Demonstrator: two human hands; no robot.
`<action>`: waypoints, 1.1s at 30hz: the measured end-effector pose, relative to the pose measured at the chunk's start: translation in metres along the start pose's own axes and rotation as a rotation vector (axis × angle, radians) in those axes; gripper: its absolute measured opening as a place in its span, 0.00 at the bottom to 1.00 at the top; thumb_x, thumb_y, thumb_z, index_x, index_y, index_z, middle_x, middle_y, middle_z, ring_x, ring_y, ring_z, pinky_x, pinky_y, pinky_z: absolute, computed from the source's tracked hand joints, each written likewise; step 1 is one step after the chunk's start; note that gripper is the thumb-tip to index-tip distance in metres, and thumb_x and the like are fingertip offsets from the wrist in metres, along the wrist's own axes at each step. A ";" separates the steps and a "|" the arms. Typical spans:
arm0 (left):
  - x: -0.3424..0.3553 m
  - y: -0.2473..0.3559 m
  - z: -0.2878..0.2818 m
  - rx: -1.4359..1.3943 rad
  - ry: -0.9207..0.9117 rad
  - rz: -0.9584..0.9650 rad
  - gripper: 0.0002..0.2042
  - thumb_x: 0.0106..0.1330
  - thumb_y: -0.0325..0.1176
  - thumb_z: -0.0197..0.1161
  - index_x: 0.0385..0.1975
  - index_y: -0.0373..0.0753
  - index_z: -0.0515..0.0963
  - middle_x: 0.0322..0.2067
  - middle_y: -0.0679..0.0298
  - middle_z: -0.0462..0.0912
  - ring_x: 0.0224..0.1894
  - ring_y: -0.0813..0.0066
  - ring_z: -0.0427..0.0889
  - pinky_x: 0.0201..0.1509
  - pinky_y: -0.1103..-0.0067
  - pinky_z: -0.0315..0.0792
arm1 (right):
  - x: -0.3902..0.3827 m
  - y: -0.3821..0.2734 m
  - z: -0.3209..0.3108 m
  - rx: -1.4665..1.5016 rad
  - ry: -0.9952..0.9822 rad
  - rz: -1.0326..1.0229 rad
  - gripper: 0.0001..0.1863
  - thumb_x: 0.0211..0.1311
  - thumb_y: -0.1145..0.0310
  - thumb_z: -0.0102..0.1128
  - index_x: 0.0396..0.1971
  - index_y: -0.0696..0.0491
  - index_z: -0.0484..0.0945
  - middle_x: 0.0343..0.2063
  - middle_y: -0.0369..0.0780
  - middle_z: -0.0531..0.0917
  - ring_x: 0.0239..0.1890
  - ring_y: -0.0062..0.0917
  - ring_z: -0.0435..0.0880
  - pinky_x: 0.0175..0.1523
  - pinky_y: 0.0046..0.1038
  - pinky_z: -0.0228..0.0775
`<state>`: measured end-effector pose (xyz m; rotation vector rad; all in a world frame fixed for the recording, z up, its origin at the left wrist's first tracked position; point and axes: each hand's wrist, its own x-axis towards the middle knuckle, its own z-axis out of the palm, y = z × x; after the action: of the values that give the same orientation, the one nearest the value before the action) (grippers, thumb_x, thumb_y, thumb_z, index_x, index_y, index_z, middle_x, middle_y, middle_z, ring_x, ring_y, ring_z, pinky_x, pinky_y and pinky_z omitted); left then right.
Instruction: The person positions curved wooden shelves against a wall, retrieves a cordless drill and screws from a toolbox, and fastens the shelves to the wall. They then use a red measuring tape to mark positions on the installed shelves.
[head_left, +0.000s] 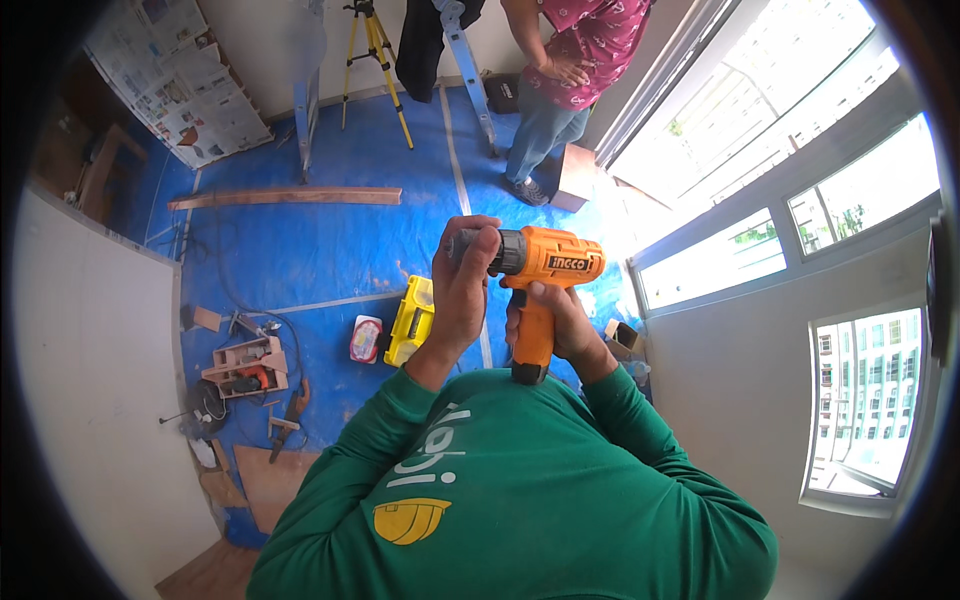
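An orange and black cordless drill [553, 256] is held in front of my chest, its chuck pointing left and its grip hanging down. My left hand [460, 295] is closed round the front of the dark chuck [510, 251]. A grey end shows between those fingers; whether it is chuck or a bit I cannot tell. My right hand [568, 318] is wrapped round the drill's upper grip, thumb lying just under the body. The battery base [529, 374] reaches down to my green shirt.
Blue sheeting [330, 250] covers the floor. A yellow case [410, 320] and a white-and-red box [366, 339] lie left of my hands. Farther left is a wooden tool tray [247, 368]. A long board [285, 197], ladder [467, 75], tripod [375, 45] and person [560, 120] stand beyond.
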<state>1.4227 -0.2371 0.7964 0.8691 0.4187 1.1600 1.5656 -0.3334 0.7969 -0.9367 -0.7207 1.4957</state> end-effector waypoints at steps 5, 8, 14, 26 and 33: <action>-0.003 0.006 0.007 -0.171 0.131 -0.141 0.12 0.79 0.46 0.63 0.49 0.45 0.79 0.39 0.74 0.77 0.38 0.85 0.75 0.42 0.82 0.72 | -0.012 -0.002 0.001 -0.126 -0.002 0.001 0.20 0.72 0.60 0.66 0.56 0.57 0.79 0.38 0.42 0.87 0.35 0.28 0.89 0.41 0.34 0.86; -0.009 0.002 0.008 -0.255 0.086 -0.220 0.13 0.78 0.50 0.62 0.41 0.49 0.76 0.40 0.74 0.76 0.42 0.82 0.76 0.43 0.77 0.75 | -0.026 -0.002 -0.002 -0.288 -0.032 0.009 0.22 0.69 0.67 0.71 0.60 0.57 0.79 0.46 0.39 0.87 0.47 0.24 0.87 0.52 0.32 0.83; -0.012 -0.005 0.018 -0.430 -0.092 -0.177 0.14 0.78 0.47 0.59 0.35 0.43 0.77 0.41 0.65 0.72 0.38 0.73 0.73 0.47 0.73 0.75 | -0.043 0.006 0.013 -0.448 -0.030 -0.274 0.21 0.68 0.65 0.72 0.58 0.56 0.81 0.45 0.40 0.88 0.46 0.28 0.87 0.55 0.31 0.80; -0.010 -0.056 0.065 -0.512 -0.295 -0.498 0.12 0.71 0.38 0.61 0.29 0.37 0.77 0.37 0.63 0.73 0.39 0.70 0.74 0.44 0.70 0.76 | -0.087 0.052 -0.036 -0.725 0.285 -0.297 0.18 0.75 0.60 0.65 0.60 0.50 0.79 0.49 0.40 0.86 0.49 0.31 0.87 0.55 0.34 0.79; -0.004 -0.123 0.138 -0.336 -0.387 -0.607 0.11 0.70 0.39 0.63 0.31 0.39 0.76 0.38 0.63 0.73 0.37 0.70 0.72 0.42 0.71 0.74 | -0.127 0.042 -0.101 -0.827 0.493 -0.295 0.16 0.74 0.59 0.66 0.54 0.50 0.79 0.44 0.40 0.85 0.46 0.33 0.86 0.50 0.34 0.79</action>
<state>1.5926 -0.3088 0.7858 0.5891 0.1397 0.4651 1.6335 -0.4720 0.7316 -1.6549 -1.0665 0.6301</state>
